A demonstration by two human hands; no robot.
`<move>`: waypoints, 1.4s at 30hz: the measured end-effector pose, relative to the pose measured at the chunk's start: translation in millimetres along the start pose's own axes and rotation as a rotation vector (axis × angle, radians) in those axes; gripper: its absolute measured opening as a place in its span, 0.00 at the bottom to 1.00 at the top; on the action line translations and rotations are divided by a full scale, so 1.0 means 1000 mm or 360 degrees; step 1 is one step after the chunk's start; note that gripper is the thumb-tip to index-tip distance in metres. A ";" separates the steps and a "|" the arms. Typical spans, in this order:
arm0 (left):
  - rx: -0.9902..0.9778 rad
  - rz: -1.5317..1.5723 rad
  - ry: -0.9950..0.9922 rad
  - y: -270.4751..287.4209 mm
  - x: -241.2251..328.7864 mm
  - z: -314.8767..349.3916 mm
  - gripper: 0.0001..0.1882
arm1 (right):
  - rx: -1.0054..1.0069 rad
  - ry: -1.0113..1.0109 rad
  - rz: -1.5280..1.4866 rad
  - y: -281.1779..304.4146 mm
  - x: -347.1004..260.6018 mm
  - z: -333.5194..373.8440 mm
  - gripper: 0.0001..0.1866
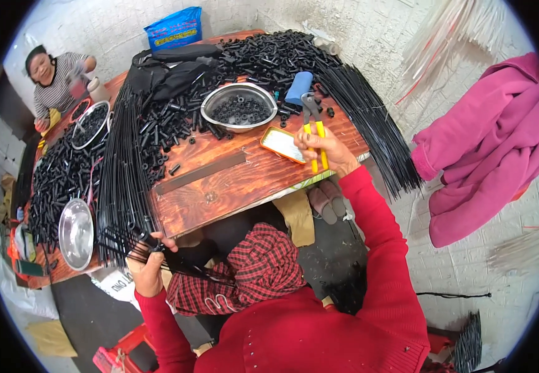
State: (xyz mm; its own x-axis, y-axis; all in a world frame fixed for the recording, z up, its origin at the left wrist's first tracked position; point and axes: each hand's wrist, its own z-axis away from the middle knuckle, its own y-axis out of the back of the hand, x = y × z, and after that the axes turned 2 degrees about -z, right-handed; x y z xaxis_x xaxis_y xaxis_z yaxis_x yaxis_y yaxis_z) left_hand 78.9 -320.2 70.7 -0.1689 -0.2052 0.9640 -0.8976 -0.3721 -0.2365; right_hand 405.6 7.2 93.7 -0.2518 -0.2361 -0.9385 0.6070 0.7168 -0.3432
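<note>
My right hand [331, 149] is closed around yellow-handled pliers [322, 130], raised over the table's near right edge with the grey jaws pointing away from me. At the table's left front, my left hand [148, 264] grips several thin black rods [123, 248] that fan out on both sides of it; dark tubular pieces show by its fingertips. Just left of the pliers lies a shallow orange-rimmed tray [283, 144] with white contents. Behind that tray stands a metal bowl [238, 127] of small black rings.
Black tubular pieces [269, 53] heap across the wooden table [201, 202]. Long black rods lie at left [117, 161] and right [375, 118]. A flat dark strip [201, 173], blue roll [299, 87] and clear basin [75, 235] are nearby. Another person [61, 81] sits far left.
</note>
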 end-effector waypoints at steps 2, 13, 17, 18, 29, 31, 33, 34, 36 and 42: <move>0.0034 -0.0037 0.0016 -0.006 0.003 0.003 0.23 | -0.0193 -0.0048 -0.0080 -0.030 0.006 -0.005 0.18; 0.0010 0.0031 0.0072 -0.027 0.015 0.006 0.22 | -0.0420 -0.0136 0.0192 -0.174 0.043 -0.012 0.07; -0.0022 0.0044 -0.0145 -0.027 0.013 -0.001 0.19 | -0.0441 -0.0060 0.0406 -0.223 0.056 -0.006 0.04; -0.0025 0.0113 -0.0126 -0.026 0.013 -0.002 0.17 | -0.0473 -0.0072 0.0404 -0.232 0.058 -0.005 0.04; 0.0098 0.0366 -0.0004 -0.018 0.004 0.004 0.19 | -0.0505 0.1173 0.1038 -0.257 0.071 -0.010 0.04; 0.0076 0.0337 0.0054 -0.014 0.003 0.002 0.20 | -0.0541 0.1177 0.1117 -0.253 0.073 -0.009 0.07; 0.0021 0.0349 0.0113 -0.015 0.009 -0.001 0.21 | -0.0509 0.1202 0.1164 -0.249 0.076 -0.010 0.11; 0.0020 0.0346 0.0107 -0.015 0.011 -0.002 0.21 | -0.0490 0.1250 0.1271 -0.248 0.073 -0.011 0.06; 0.0000 0.0367 0.0150 -0.015 0.015 -0.005 0.21 | -0.0451 0.1358 0.1457 -0.249 0.067 -0.011 0.10; 0.0045 0.0338 0.0150 -0.018 0.010 -0.004 0.21 | -0.0389 0.1537 0.1615 -0.250 0.061 -0.007 0.10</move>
State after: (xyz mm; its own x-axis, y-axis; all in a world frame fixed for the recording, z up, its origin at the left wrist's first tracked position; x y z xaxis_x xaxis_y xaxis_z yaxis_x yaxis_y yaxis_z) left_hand 91.2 -311.9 84.8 -0.3910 -0.1968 0.8991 -0.8262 -0.3554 -0.4371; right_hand 233.1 -181.6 122.1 -0.2605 0.9029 -0.3421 0.7140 0.4186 0.5612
